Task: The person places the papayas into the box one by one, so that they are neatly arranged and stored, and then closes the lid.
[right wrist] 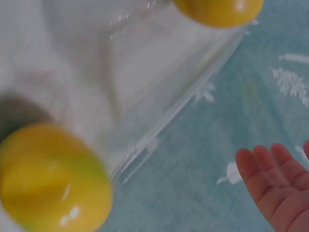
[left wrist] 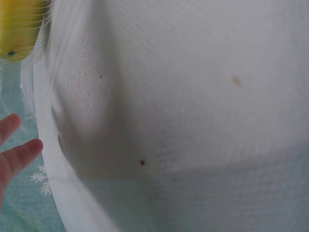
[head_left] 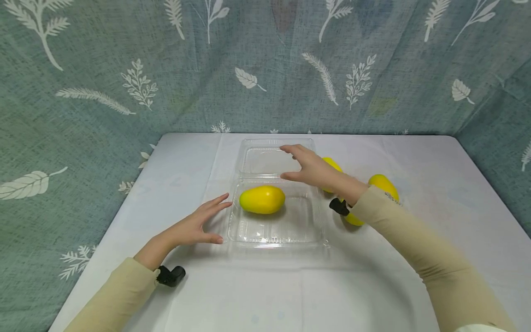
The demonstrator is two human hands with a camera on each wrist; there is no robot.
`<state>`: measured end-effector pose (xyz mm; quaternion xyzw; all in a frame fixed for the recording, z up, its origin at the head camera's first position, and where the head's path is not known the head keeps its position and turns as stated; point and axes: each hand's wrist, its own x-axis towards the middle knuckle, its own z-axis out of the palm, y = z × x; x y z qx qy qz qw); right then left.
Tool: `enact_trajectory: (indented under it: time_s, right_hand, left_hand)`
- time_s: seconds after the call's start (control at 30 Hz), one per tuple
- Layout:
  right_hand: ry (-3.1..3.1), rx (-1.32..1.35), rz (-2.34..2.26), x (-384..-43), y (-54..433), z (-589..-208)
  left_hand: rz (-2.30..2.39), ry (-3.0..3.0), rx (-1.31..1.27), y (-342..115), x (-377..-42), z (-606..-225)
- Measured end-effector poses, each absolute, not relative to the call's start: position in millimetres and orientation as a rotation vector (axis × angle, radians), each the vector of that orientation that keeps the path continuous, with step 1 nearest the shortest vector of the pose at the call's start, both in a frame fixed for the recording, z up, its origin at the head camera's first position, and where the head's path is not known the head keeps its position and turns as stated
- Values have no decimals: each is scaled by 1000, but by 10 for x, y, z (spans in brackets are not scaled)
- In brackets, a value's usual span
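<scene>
A yellow mango (head_left: 262,199) with a greenish end lies on its side in the base of a clear plastic clamshell box (head_left: 298,226), whose lid (head_left: 265,162) is folded back flat behind. My left hand (head_left: 195,226) is spread just left of the box, thumb and fingers apart, holding nothing. Over the lid's right part hovers my right hand (head_left: 311,168), fingers extended and the thumb apart, with nothing in its grasp. In the left wrist view the mango (left wrist: 19,29) shows through the ribbed plastic wall. Two fingers (left wrist: 24,153) of the left hand appear there too.
Right of the box lie three more mangoes: one (head_left: 332,163) behind the right hand, one (head_left: 382,185) beyond the forearm, and one (head_left: 354,219) partly covered by the wrist and its black camera (head_left: 339,206). A white cloth covers the table (head_left: 257,290); a patterned curtain (head_left: 269,60) hangs behind.
</scene>
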<state>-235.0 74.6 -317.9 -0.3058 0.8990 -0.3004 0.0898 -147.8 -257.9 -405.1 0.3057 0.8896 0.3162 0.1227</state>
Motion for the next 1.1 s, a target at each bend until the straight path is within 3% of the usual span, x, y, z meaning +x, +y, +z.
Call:
enact_trajectory:
  time_s: [0.47, 1.1]
  right_hand:
    - [2740, -649, -982, -2293, 1524, -3173]
    - [2813, -401, -894, -2144, 2229, -3403]
  left_hand:
    - [909, 2598, 895, -2591, -1475, -4078]
    - [911, 2605, 857, -2582, -1505, -4069]
